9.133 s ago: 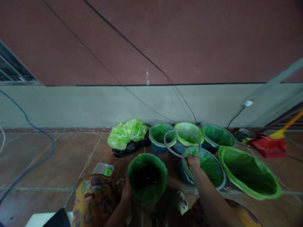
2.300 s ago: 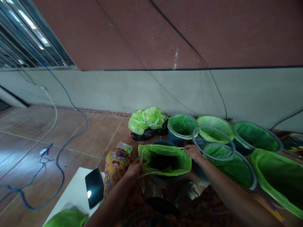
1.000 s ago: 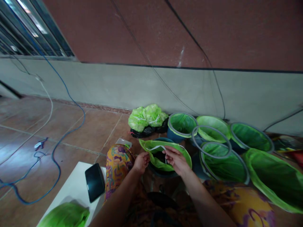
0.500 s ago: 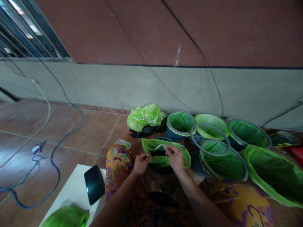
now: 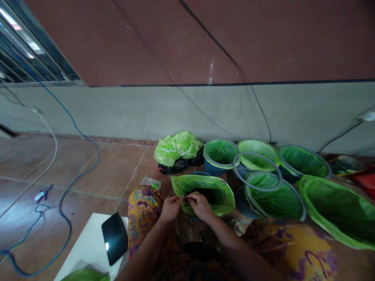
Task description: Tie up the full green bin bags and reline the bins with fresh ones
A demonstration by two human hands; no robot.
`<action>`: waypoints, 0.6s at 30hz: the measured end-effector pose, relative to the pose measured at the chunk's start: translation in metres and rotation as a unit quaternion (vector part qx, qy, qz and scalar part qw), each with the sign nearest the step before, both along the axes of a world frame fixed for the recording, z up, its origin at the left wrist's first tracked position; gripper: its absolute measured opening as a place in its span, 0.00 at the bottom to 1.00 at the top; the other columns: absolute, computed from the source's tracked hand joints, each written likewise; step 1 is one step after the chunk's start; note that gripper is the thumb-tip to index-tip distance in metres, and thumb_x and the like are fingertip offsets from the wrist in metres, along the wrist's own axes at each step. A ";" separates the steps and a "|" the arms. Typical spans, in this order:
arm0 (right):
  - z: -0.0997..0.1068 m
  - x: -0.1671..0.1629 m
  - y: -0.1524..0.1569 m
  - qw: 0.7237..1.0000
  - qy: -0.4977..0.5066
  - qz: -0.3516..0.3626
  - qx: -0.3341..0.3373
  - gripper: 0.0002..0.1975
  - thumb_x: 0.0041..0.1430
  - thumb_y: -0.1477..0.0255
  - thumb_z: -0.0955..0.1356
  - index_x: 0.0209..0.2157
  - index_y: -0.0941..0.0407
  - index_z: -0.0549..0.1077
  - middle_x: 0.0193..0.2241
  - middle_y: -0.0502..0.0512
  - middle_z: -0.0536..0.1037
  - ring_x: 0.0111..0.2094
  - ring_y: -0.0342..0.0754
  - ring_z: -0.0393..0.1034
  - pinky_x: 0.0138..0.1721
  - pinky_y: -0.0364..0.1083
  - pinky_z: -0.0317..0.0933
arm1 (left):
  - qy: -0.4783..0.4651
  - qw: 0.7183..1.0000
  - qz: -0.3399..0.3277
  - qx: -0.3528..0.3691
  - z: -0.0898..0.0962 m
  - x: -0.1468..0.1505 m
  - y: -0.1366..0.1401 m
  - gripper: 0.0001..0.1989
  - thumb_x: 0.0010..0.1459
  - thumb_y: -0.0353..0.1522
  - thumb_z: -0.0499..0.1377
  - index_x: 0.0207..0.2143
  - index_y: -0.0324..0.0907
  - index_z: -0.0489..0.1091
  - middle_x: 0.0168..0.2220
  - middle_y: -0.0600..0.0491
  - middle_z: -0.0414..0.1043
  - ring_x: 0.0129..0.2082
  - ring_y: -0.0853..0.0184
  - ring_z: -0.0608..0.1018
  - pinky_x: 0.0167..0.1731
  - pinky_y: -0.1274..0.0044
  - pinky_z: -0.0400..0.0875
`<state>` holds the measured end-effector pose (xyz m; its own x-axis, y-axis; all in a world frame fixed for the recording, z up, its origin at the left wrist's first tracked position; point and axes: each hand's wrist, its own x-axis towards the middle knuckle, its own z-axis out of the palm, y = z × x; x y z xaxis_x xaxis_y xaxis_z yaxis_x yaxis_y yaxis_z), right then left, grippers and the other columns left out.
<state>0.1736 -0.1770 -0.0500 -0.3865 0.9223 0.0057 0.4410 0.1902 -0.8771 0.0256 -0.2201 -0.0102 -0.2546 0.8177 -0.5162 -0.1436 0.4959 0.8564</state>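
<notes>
A green drawstring garbage bag (image 5: 224, 191) lines a bin in front of me, its mouth spread wide. At the bag's near left edge my left hand (image 5: 170, 209) pinches with thumb and forefinger. Close beside it, almost touching, my right hand (image 5: 200, 205) is also closed in a pinch. A thin pale drawstring (image 5: 180, 189) runs from the bag's rim down to the fingertips of both hands. The small bit between the fingers is partly hidden. Most of the bin's body is covered by the bag and my hands.
To the right stand several bins with green liners (image 5: 275, 195), a loose grey ring (image 5: 279, 180) lying across two. Tied green bags (image 5: 175, 146) rest on black ones by the wall. A phone (image 5: 115, 238) lies on a white surface (image 5: 84, 242) at left; a blue cable (image 5: 66, 218) crosses the floor.
My right hand has moved left and down to meet my left hand. The white drawstring it was pulling no longer stretches across the opening, and the bag's mouth looks wider.
</notes>
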 end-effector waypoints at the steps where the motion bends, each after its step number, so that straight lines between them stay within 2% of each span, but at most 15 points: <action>1: 0.004 0.009 0.008 0.999 -0.021 -0.029 0.017 0.12 0.57 0.76 0.63 0.34 0.56 0.79 0.35 0.56 0.79 0.38 0.47 0.73 0.43 0.45 0.64 | 0.060 0.998 -0.029 0.003 0.005 -0.001 0.001 0.11 0.46 0.33 0.63 0.15 0.40 0.71 0.15 0.57 0.61 0.19 0.73 0.62 0.22 0.80 0.51; 3: 0.011 0.033 0.030 0.987 -0.102 -0.117 0.050 0.12 0.58 0.75 0.63 0.36 0.56 0.78 0.37 0.57 0.79 0.39 0.49 0.73 0.44 0.47 0.64 | 0.192 0.977 -0.093 0.005 0.016 -0.004 0.002 0.14 0.47 0.32 0.62 0.11 0.41 0.68 0.13 0.58 0.57 0.18 0.74 0.59 0.22 0.79 0.47; 5: 0.017 0.061 0.056 0.954 -0.210 -0.204 0.069 0.13 0.58 0.73 0.63 0.42 0.56 0.77 0.40 0.61 0.78 0.40 0.51 0.73 0.43 0.48 0.64 | 0.274 0.955 -0.118 0.007 0.027 -0.005 0.001 0.13 0.44 0.29 0.63 0.11 0.42 0.67 0.13 0.58 0.56 0.18 0.73 0.58 0.23 0.79 0.46; 7: 0.017 0.086 0.080 0.919 -0.300 -0.249 0.062 0.17 0.56 0.70 0.65 0.46 0.59 0.75 0.44 0.67 0.76 0.43 0.55 0.72 0.42 0.49 0.63 | 0.301 0.948 -0.098 0.019 0.036 -0.005 -0.001 0.11 0.41 0.28 0.65 0.11 0.44 0.68 0.13 0.57 0.58 0.19 0.72 0.60 0.25 0.80 0.48; 9: 0.013 0.105 0.098 0.904 -0.353 -0.239 0.012 0.17 0.55 0.68 0.67 0.44 0.61 0.77 0.43 0.69 0.76 0.42 0.57 0.73 0.38 0.49 0.64 | 0.292 0.954 -0.059 0.033 0.044 -0.004 -0.005 0.10 0.39 0.27 0.66 0.12 0.45 0.69 0.15 0.56 0.61 0.21 0.69 0.64 0.26 0.81 0.51; 12: 0.003 0.120 0.111 0.921 -0.342 -0.179 -0.057 0.12 0.55 0.69 0.66 0.30 0.59 0.80 0.32 0.64 0.79 0.33 0.54 0.74 0.31 0.46 0.62 | 0.260 0.964 -0.009 0.058 0.055 -0.005 -0.008 0.08 0.39 0.28 0.67 0.15 0.47 0.72 0.20 0.55 0.68 0.27 0.66 0.70 0.30 0.81 0.57; 14: 0.000 0.123 0.112 0.936 -0.306 -0.164 -0.047 0.13 0.55 0.70 0.65 0.24 0.58 0.79 0.27 0.62 0.79 0.30 0.52 0.74 0.29 0.45 0.60 | 0.239 0.967 0.004 0.088 0.063 -0.007 -0.009 0.04 0.41 0.29 0.67 0.19 0.47 0.76 0.25 0.54 0.73 0.31 0.64 0.73 0.32 0.80 0.61; 18: 0.013 0.122 0.104 0.952 -0.260 -0.163 0.007 0.12 0.56 0.68 0.64 0.30 0.55 0.80 0.31 0.58 0.81 0.33 0.51 0.74 0.33 0.46 0.61 | 0.158 0.976 0.026 0.146 0.073 -0.011 -0.003 0.04 0.42 0.29 0.67 0.25 0.44 0.78 0.29 0.53 0.77 0.32 0.65 0.74 0.35 0.79 0.65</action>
<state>0.2959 -0.0727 -0.0373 -0.0329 0.9950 -0.0946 0.8520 -0.0216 -0.5230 0.0146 -0.2228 0.0624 -0.4091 0.8996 -0.1525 0.1325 0.2240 0.9655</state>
